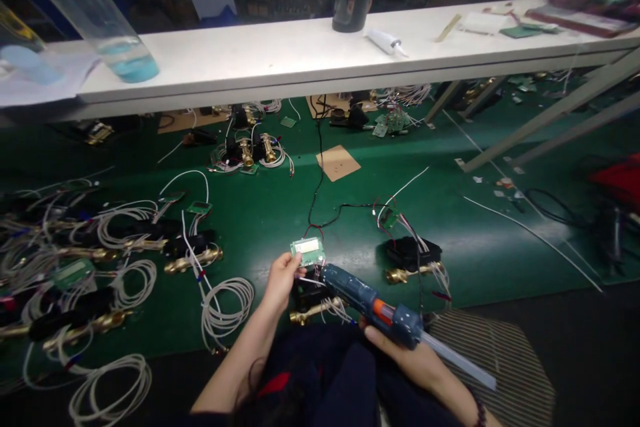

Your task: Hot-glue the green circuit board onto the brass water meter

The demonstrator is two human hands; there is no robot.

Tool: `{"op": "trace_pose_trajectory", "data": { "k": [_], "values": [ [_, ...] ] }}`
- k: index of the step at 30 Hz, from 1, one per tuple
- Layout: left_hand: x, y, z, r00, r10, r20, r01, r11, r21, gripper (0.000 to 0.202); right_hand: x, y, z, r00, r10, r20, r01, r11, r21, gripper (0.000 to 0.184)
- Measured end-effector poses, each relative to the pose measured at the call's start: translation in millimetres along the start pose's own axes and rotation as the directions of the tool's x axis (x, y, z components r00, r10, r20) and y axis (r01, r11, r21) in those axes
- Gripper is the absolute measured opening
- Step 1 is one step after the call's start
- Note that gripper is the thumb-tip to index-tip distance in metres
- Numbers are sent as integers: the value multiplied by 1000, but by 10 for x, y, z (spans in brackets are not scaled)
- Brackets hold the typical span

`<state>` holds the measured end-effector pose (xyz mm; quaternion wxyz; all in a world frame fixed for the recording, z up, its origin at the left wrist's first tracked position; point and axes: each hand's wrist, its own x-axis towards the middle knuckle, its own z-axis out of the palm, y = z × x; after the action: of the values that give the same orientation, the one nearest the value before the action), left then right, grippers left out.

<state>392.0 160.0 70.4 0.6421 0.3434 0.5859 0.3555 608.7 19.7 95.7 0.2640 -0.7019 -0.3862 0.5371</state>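
Left hand [281, 278] pinching small green display board [308, 251] at 12 o'clock, steadying it for blue glue gun [373, 305], gripped in right hand [400, 351], nozzle aimed beneath board above green surface [280, 207].

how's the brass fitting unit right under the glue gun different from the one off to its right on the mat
The unit under the glue gun has its small green display board lifted and pinched in the left hand; the right-side unit lies untouched, its little green board resting on the mat. The near brass fitting is partly hidden by the gun's nozzle; the right one shows clearly. The right hand grips the gun. Both have a black body, brass fitting and white wires.
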Motion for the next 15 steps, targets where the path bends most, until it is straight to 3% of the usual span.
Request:
{"op": "trace_pose_trajectory", "data": {
  "k": [8, 15],
  "values": [
    [-49, 41, 28, 1000, -2, -2, 2, 1000, 2, 53, 42, 111, -71, 1000, 20, -5, -20, 999, -47, 54],
    [-49, 48, 52, 1000, 4, 10, -4, 1000, 9, 49, 13, 146, -81, 996, 76, 42, -72, 993, -97, 62]
  ]
}}
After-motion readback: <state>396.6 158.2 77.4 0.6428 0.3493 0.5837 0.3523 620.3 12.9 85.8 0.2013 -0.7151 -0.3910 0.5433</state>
